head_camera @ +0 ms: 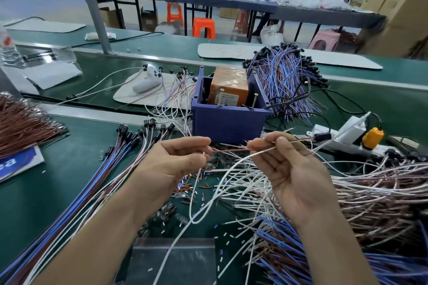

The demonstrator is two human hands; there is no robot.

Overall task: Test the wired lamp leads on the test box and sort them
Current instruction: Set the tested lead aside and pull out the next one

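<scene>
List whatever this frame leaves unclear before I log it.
- Head view, orange test box: label print too small to read; its lower half is hidden by the blue bin.
- Held lead: the brown wire's end is hidden by the left hand; the right hand covers another stretch.
- Lead pile: cut off by the right frame edge.
- Back bench: items on it blurred.

Both hands (176, 157) (284, 164) pinch a lamp lead (231, 150).
</scene>
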